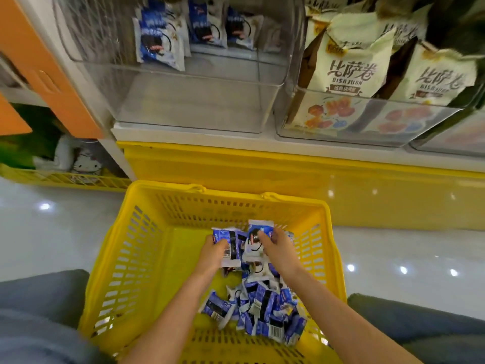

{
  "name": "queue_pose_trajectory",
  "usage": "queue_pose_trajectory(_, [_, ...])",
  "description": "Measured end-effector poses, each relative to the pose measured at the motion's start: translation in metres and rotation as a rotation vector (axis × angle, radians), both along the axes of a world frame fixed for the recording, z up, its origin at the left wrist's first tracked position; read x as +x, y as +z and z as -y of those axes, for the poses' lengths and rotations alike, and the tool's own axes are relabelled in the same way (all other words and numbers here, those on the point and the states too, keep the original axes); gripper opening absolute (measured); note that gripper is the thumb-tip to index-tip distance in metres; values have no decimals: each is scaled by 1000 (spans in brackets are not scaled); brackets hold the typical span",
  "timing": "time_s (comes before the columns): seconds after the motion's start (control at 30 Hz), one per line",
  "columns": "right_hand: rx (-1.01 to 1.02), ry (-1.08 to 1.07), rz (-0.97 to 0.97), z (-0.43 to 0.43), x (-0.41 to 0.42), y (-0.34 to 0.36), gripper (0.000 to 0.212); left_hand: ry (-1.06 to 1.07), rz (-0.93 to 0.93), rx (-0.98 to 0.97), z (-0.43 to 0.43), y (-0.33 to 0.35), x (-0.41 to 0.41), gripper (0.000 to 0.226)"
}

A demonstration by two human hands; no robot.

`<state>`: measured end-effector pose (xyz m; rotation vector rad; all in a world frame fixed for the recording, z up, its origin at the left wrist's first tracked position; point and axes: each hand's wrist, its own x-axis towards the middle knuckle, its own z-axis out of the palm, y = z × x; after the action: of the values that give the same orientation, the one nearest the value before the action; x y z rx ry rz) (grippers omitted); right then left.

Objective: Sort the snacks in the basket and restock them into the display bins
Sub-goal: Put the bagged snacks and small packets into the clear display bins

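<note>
A yellow plastic basket [147,258] stands on the floor in front of me. Inside lies a pile of several blue-and-white cookie packets [262,308]. My left hand [214,252] grips one packet [228,245] held back side up, its barcode showing. My right hand [275,248] grips another packet [258,233] by its upper part, front side up. Both hands are inside the basket, above the pile. A clear display bin [189,101] on the shelf above holds a few of the same blue packets [160,40] at its back.
A second clear bin [367,122] at the right holds cream snack bags [351,67] with brown lettering. A yellow shelf base [262,169] runs below the bins. Orange panels [49,74] stand at the left, with another yellow basket [65,177] beneath. Shiny white floor surrounds the basket.
</note>
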<state>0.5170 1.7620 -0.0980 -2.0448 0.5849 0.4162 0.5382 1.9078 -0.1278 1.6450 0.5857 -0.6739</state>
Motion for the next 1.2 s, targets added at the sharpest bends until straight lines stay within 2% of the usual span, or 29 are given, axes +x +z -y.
queue_pose_trajectory(0.07, [-46, 7, 90, -11, 3, 15, 23, 7, 55, -31, 2, 15, -6, 11])
queue_pose_trajectory(0.23, [-126, 152, 334, -34, 0, 58, 34, 62, 170, -181, 4, 60, -15, 22])
queue_pose_trajectory(0.37, [-112, 266, 437, -49, -5, 91, 34, 140, 186, -416, -2, 96, -20, 23])
queue_pose_trajectory(0.47, [-46, 374, 506, -59, -8, 115, 37, 202, 150, -634, -13, 121, -21, 41])
queue_pose_trajectory(0.53, [-25, 419, 522, -63, -11, 130, 38, 169, 186, -685, -22, 133, -20, 44])
queue_pose_trajectory(0.7, [35, 439, 593, -64, -19, 157, 46, 42, 316, -585, -38, 166, -19, 47])
queue_pose_trajectory(0.8, [117, 362, 629, -63, -19, 168, 59, 2, 367, -520, -46, 187, -15, 51])
queue_pose_trajectory(1.0, [-180, 557, 786, -69, -11, 185, 85, -49, 409, -407, -54, 224, -9, 49])
queue_pose_trajectory(1.1, [-185, 524, 811, -72, -1, 197, 65, -103, 365, -399, -56, 237, -7, 52])
queue_pose_trajectory(1.2, [-18, 404, 793, -72, 8, 213, 32, -76, 340, -425, -60, 247, -2, 52])
